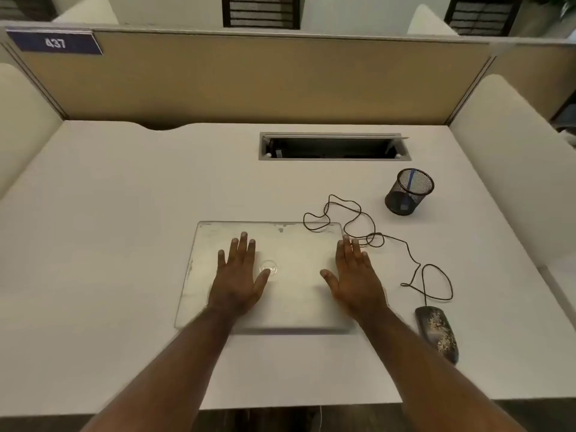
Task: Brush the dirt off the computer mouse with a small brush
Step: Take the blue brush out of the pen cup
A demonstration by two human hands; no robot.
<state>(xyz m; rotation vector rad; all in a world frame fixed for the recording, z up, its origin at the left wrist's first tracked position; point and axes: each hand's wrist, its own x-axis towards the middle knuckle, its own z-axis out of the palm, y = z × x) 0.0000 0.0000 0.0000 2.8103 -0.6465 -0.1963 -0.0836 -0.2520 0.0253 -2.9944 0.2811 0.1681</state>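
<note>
A dark computer mouse [438,333] speckled with pale dirt lies on the white desk at the right, near the front edge. Its thin black cable [367,235] loops back across the desk. A black mesh pen cup [409,192] stands further back at the right, with a blue-handled item inside it that may be the brush. My left hand [238,275] and my right hand [353,277] lie flat, fingers spread, on the lid of a closed silver laptop [296,244]. Neither hand holds anything. The mouse is a short way right of my right forearm.
The white desk [109,244] has an open cable well [333,147] set in its back middle. A tan partition [249,79] with a blue "437" label closes the back. Pale padded side panels flank the desk left and right.
</note>
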